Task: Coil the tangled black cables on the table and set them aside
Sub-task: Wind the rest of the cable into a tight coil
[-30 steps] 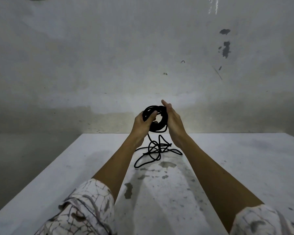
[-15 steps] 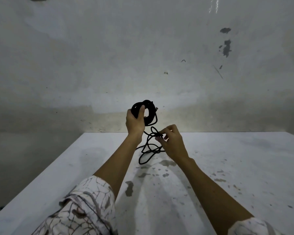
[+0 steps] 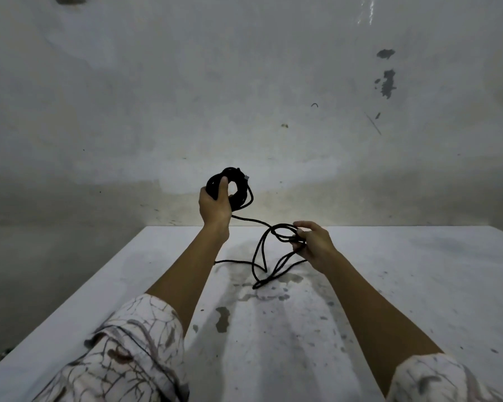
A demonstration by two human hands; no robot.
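My left hand [image 3: 214,205] grips a wound coil of black cable [image 3: 240,189], held up in the air above the far end of the white table [image 3: 418,285]. A connector end sticks out at the coil's top right. From the coil a strand runs down and right to my right hand [image 3: 314,245], which pinches loose loops of the same cable [image 3: 282,233] just above the table. Below that hand the remaining tangled cable [image 3: 262,268] hangs and lies in a few loops on the tabletop, one end trailing left behind my left forearm.
The white table is stained with grey marks around its middle [image 3: 222,319]. Its left edge [image 3: 99,282] drops off to a dark floor. A stained grey wall [image 3: 273,111] stands right behind the far edge.
My right hand left the coil, dropped toward the table and drew loose loops out to the right. The left hand keeps the coil raised and has shifted slightly left.
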